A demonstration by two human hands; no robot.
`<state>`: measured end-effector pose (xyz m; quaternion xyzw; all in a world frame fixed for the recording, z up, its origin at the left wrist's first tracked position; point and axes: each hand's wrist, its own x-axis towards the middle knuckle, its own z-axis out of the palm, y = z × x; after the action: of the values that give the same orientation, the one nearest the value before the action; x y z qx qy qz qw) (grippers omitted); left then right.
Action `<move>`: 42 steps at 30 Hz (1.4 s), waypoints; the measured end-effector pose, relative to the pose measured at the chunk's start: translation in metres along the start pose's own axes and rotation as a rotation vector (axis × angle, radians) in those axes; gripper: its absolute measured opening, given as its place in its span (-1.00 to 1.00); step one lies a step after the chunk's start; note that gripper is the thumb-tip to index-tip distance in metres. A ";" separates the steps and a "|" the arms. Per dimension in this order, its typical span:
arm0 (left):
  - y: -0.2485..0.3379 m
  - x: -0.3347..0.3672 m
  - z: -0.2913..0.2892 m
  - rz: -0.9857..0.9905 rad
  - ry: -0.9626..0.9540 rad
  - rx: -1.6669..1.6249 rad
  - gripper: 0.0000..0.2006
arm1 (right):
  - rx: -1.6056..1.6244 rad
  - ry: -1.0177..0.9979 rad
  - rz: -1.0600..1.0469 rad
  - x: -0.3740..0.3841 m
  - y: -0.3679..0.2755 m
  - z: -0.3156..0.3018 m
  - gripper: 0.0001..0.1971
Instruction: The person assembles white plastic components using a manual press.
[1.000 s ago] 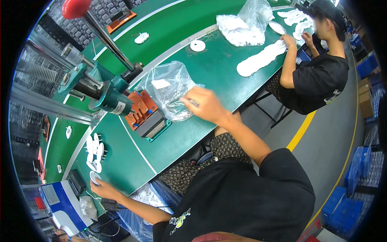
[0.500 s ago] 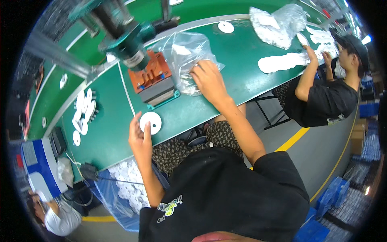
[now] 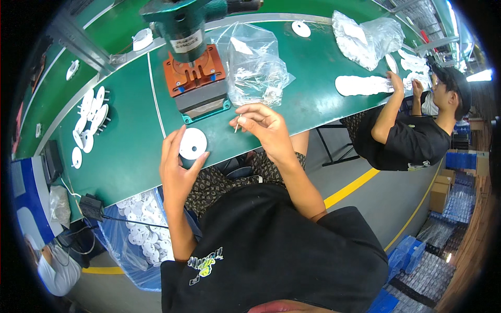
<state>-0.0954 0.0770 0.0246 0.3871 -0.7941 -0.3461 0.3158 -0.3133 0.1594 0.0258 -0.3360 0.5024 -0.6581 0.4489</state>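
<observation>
A green table curves from nine o'clock round to two. Grey floor spreads at four, crossed by a yellow line; brown boxes stand just past three, and a bright light shines between two and three.

Dark-printed white label sits on green press, pale lettering + yellow-green graphic on wearer's black tee, & pale marks on co-worker's black tee, too sm. to read.
</observation>
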 end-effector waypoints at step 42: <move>0.000 0.011 0.001 0.289 -0.069 0.360 -0.43 | -0.938 -0.089 -0.937 -0.008 0.024 0.037 -0.75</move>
<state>-0.1019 0.0681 0.0268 0.3073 -0.9006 -0.1630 0.2607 -0.2715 0.1514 0.0123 -0.7057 0.5173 -0.4806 -0.0583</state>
